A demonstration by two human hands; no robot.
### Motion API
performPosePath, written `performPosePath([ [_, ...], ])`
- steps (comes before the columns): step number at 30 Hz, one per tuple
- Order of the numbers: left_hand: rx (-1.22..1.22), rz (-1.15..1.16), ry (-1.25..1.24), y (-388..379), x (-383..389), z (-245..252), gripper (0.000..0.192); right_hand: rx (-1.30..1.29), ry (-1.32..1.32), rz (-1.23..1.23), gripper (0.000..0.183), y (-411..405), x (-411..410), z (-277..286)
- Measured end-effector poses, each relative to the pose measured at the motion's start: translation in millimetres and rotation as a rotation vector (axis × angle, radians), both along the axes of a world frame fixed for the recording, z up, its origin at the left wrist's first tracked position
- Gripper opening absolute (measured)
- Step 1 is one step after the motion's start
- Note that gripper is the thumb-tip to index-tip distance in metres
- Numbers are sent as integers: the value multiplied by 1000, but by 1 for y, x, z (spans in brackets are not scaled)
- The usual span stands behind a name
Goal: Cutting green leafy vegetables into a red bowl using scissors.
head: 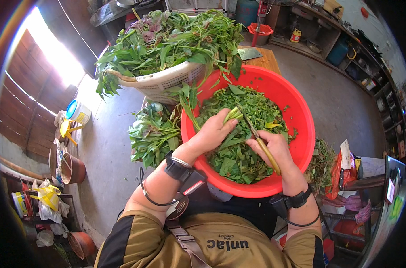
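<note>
My left hand (213,130) is closed around a bunch of green stems (233,114), their cut ends pointing up and right. Leaves of the bunch trail out over the basin's left rim. In my right hand (273,149) is a narrow-bladed knife (264,147), held by its yellowish handle. Its dark blade lies against or just beside the stem ends; contact is hard to tell. Both hands are over a red plastic basin (301,110), which holds a heap of chopped green leaves and stems (229,164).
Beyond the basin stands a white plastic basket (159,82) piled with leafy stalks (176,43). A cleaver (249,53) rests on a wooden board (268,60). More leafy stalks (156,134) lie left of the basin, and wilted stems (322,160) to its right, near a rack (360,184).
</note>
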State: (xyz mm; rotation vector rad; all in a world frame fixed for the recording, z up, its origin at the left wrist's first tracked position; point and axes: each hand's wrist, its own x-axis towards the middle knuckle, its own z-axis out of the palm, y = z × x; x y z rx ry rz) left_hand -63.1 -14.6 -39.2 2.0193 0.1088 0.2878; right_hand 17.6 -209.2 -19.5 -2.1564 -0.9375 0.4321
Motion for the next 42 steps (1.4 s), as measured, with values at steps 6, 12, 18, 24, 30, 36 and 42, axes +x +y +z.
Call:
performPosePath([
  [6,-142,126,-13,2,2,0,30,118,167,-84,31,-1,0,2],
  [12,-228,100,-19,6,2,-7,31,35,-118,59,51,-4,2,1],
  [18,-188,-92,56,0,-1,1,31,105,-247,98,59,-3,2,-10],
  [24,-244,-89,36,2,1,-4,40,91,-211,61,51,1,1,2],
  [30,-321,-103,109,1,-3,10,37,160,-110,-46,44,-1,5,0],
  [36,-234,-93,125,1,-3,7,33,82,-40,-75,38,-1,4,1],
  [42,-390,28,75,4,-1,2,29,92,-27,-136,42,-4,7,-3],
])
